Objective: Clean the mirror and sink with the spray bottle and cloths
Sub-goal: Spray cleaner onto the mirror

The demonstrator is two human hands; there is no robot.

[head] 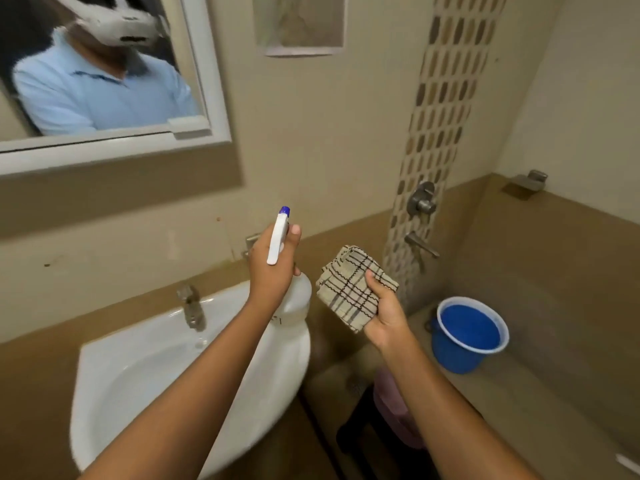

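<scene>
Left hand (273,268) grips the spray bottle (289,289) above the sink (145,372); right hand (384,317) pinches the checked cloth (349,289).

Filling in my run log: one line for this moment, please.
left hand: grips spray bottle | right hand: holds checked cloth | both above sink edge | mirror upper left

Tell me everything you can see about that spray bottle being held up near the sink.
The spray bottle looks like white plastic: a rounded, cloudy body below and a slim white trigger head tipped with a blue nozzle. It is held roughly upright, nozzle aimed up toward the mirror, above the right edge of the white sink. The left hand grips its neck, hiding the middle. Only that hand touches it.
</scene>
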